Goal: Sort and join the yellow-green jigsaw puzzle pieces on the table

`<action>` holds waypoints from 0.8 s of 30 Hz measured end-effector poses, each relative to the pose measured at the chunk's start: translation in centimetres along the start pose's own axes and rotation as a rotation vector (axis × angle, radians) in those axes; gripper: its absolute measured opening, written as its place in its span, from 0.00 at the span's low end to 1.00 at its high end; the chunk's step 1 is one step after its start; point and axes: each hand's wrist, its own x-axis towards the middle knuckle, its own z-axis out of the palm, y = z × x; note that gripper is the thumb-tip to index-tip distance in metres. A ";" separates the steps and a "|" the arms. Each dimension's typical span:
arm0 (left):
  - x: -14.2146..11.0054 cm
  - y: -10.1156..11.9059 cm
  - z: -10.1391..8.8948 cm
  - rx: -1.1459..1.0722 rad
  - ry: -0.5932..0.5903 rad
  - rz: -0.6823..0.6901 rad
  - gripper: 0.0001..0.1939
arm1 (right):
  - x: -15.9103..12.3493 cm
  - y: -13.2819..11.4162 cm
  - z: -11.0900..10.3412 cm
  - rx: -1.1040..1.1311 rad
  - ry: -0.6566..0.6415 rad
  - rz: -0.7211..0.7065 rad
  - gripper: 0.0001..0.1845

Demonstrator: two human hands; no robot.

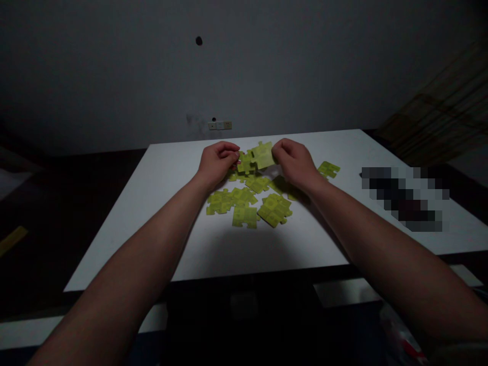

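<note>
My left hand point(216, 162) pinches a small yellow-green puzzle piece point(246, 162), fingers curled closed. My right hand point(295, 161) grips a larger yellow-green puzzle piece point(263, 154) by its right edge. The two pieces meet edge to edge just above the white table point(160, 203), held between both hands. Below the hands lies a loose pile of several more green puzzle pieces point(247, 201), some joined in small groups. One separate piece point(328, 169) lies to the right of my right hand.
A dark blurred object point(406, 198) rests on the table's right side. A wall outlet point(220, 125) sits on the grey wall behind the table. A woven blind point(442, 117) hangs at the far right. The room is dim.
</note>
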 end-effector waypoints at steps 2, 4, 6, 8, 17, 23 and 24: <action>-0.4 0.2 0.0 -0.025 -0.070 -0.013 0.09 | -0.4 0.0 0.3 -0.056 -0.072 -0.019 0.17; -0.8 0.4 0.1 -0.048 -0.139 -0.037 0.13 | -0.6 0.0 0.6 -0.079 -0.123 -0.026 0.17; -1.2 0.5 0.3 -0.067 -0.200 -0.067 0.16 | -0.8 -0.1 0.7 -0.058 -0.158 -0.031 0.17; -1.2 0.6 0.3 -0.074 -0.237 -0.081 0.18 | -0.9 -0.2 0.8 -0.019 -0.172 -0.046 0.17; 2.0 -0.7 -4.4 0.455 0.165 0.151 0.11 | 0.1 1.0 0.3 -0.013 -0.054 -0.002 0.17; 1.3 -2.1 -5.0 0.936 -0.126 0.180 0.21 | -0.5 0.3 0.1 -0.136 -0.235 -0.021 0.15; 1.1 -2.2 -5.0 0.943 -0.157 0.170 0.22 | -0.6 0.2 0.2 -0.167 -0.278 -0.044 0.15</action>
